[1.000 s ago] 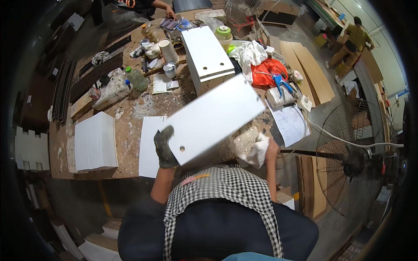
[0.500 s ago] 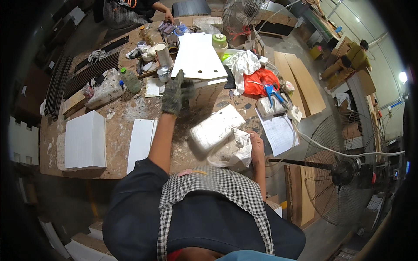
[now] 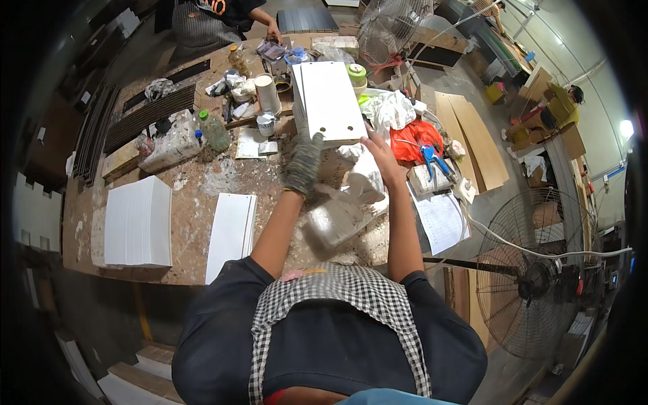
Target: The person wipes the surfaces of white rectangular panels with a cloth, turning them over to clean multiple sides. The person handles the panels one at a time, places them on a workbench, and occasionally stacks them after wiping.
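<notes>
Left fingers (image 3: 312, 144), gloved, lie against the near left corner of the top white panel (image 3: 329, 98), not clenched; right fingers (image 3: 375, 144), bare, extend to its near right corner. Whether either set pinches the edge, I cannot tell. Panel lies on its stack just beyond both sets, two holes along the near end. Another panel's edge shows askew along its left side. White cloth (image 3: 364, 177) hangs just beside the right palm; grip on it unclear. Blurred pale block (image 3: 331, 224) sits on the tabletop (image 3: 216, 172), nearer the body than the fingers.

Judgement: step looks like squaring the stack. Push both corners evenly, level the edges, keep cloth from between panels, avoid dragging glove across the white face.
</notes>
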Demonstrator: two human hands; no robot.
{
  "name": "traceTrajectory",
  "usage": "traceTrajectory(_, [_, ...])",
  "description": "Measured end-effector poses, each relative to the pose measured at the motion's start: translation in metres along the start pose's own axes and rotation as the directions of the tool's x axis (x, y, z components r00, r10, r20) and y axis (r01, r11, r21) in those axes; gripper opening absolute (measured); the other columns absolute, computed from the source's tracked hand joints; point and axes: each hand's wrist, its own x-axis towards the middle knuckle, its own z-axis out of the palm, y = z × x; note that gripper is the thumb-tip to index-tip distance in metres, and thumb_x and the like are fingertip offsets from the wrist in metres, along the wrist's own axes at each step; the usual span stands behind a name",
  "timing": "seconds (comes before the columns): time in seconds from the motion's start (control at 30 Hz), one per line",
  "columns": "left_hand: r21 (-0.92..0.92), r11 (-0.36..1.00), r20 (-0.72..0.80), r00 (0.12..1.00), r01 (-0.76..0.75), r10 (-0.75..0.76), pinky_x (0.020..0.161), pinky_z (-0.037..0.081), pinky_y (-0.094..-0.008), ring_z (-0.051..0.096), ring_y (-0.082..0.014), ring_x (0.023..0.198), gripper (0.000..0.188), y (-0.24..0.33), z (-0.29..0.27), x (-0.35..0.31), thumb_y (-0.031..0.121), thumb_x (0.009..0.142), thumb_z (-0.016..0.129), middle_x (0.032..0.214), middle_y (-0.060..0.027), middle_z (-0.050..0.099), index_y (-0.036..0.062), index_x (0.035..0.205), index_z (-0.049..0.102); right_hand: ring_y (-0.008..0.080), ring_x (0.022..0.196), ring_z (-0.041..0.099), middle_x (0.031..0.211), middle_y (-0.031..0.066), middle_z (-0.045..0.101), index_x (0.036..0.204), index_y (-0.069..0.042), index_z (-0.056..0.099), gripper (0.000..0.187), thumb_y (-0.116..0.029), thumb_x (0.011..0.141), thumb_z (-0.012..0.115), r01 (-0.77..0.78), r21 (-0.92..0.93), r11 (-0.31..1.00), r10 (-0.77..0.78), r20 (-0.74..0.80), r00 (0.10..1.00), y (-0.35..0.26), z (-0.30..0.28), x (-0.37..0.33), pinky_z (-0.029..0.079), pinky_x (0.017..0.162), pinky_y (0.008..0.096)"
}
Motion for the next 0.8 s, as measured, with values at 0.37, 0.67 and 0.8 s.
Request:
traceTrajectory(0.37, [-0.341, 0.924, 0.001, 0.983, 0.171, -0.181, 0.12, 0.029, -0.0434, 0.037, -0.0369, 0.141, 0.054, 0.039, -0.057, -0.019, 0.029, 0.105, 0.049, 0.149, -0.0245, 0.04, -0.0022, 0.148, 0.036, 0.0245, 0.084, 0.069, 0.092, 0.0166, 0.073, 0.104, -0.001, 0.072, 0.041, -0.039, 0.091, 0.065, -0.248, -0.624, 0.741, 0.293, -0.033, 0.956, -0.082, -0.067, -0.108, 0.052, 0.077, 0.0353])
traceTrajectory(0.67, [-0.18, 0.983, 0.039, 0.998, 0.047, -0.041, 0.112, 0.039, -0.04, 0.044, -0.0303, 0.134, 0.048, 0.018, -0.041, 0.023, 0.026, 0.099, 0.063, 0.144, -0.0178, 0.046, 0.0028, 0.139, 0.049, 0.034, 0.091, 0.066, 0.092, 0.0179, 0.068, 0.101, -0.003, 0.071, 0.036, -0.037, 0.09, 0.069, -0.197, -0.718, 0.668, 0.181, -0.101, 0.978, 0.081, -0.088, -0.145, 0.051, 0.081, 0.0439])
traceTrajectory(0.8, [-0.468, 0.86, 0.041, 0.977, 0.205, -0.21, 0.103, 0.044, -0.0391, 0.048, -0.0291, 0.128, 0.049, 0.033, -0.041, 0.031, 0.024, 0.098, 0.062, 0.137, -0.0189, 0.05, 0.0018, 0.139, 0.048, 0.0396, 0.081, 0.067, 0.082, 0.0188, 0.071, 0.092, -0.006, 0.075, 0.025, -0.028, 0.092, 0.064, -0.445, -0.552, 0.705, -0.082, -0.687, 0.722, 0.119, -0.162, -0.105, 0.051, 0.073, 0.045])
